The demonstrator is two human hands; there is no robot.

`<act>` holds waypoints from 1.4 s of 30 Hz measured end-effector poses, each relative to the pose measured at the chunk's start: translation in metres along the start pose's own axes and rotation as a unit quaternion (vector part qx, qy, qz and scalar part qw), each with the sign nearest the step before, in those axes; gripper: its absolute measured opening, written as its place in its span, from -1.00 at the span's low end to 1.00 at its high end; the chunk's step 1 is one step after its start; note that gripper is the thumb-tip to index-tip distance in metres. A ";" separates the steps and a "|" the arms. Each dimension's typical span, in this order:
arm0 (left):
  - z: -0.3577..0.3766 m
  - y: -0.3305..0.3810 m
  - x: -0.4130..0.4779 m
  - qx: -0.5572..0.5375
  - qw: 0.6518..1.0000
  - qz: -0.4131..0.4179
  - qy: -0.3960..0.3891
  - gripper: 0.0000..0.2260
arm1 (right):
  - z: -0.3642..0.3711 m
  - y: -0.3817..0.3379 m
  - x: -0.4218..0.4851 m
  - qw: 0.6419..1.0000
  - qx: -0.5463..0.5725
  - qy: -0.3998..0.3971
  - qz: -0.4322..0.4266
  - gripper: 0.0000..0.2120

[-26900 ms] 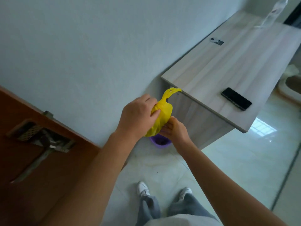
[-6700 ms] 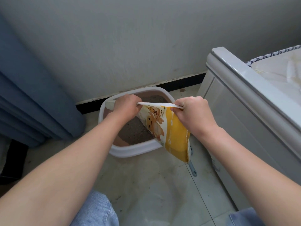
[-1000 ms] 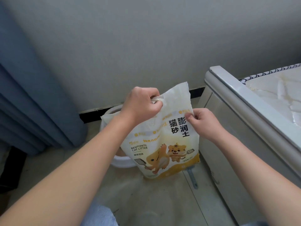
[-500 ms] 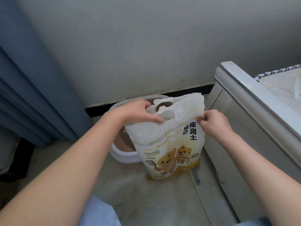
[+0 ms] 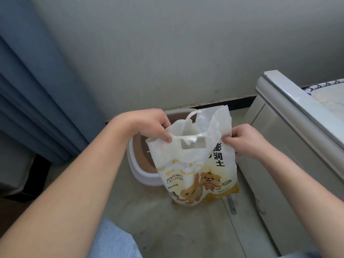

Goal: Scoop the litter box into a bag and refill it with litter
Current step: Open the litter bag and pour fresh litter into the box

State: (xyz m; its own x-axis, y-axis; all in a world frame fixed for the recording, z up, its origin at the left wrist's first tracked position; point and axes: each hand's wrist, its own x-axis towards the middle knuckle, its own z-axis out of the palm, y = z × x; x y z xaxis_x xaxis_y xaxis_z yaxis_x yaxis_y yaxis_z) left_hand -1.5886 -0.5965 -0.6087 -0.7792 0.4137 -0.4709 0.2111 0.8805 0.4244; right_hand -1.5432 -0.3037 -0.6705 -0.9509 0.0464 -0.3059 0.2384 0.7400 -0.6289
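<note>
The fingers (image 5: 164, 138) of our left hand (image 5: 149, 125) curl over the top left corner of the litter bag (image 5: 197, 174), thumb on its near face. The fingers (image 5: 228, 141) of our right hand (image 5: 246, 141) pinch its right edge. The fingertips behind the plastic are hidden from us. The crumpled top, with its cut-out handle, is folded so that we cannot tell how wide the mouth stands.

The bag covers the near right part of the litter box (image 5: 138, 174); we see only the pale rim and the brown inner wall, not the litter bed. A grey handle (image 5: 231, 205) pokes out below the bag's lower right corner, the rest of it hidden.

The bag stands upright, long axis vertical, yellow base down on the floor (image 5: 167, 220), its printed tiger face turned to us. It sits just in front of the box, between it and the white cabinet (image 5: 279, 146), which the frame cuts off at the right.
</note>
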 end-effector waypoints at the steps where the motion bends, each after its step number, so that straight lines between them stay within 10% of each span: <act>1: -0.005 -0.002 -0.001 -0.002 1.000 -0.003 0.014 -0.94 | -0.002 -0.002 -0.001 1.000 0.020 -0.005 -0.012 -0.78; 16: 0.046 -0.048 0.038 -0.099 0.959 -0.059 0.260 -0.87 | 0.017 0.020 0.019 0.993 -0.077 0.084 -0.017 -0.71; 25: 0.098 -0.055 0.023 -0.521 0.773 -0.127 0.338 -0.75 | 0.035 0.017 0.028 0.990 -0.039 0.137 -0.005 -0.76; 30: 0.130 -0.054 0.005 -0.454 0.862 -0.163 0.158 -0.91 | 0.047 0.005 0.030 0.993 -0.021 0.115 -0.012 -0.69; 42: 0.104 -0.090 -0.035 -0.386 0.841 -0.208 0.317 -0.85 | 0.051 -0.059 0.009 0.985 0.114 0.003 -0.129 -0.78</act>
State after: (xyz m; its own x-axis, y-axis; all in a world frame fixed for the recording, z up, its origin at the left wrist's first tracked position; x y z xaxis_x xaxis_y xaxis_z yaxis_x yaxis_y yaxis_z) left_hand -1.5190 -0.6666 -0.7110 -0.9001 -0.3162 -0.2996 -0.4135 0.4038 0.8161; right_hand -1.5555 -0.3818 -0.6726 -0.9865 -0.1193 -0.1121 0.0268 0.5579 -0.8295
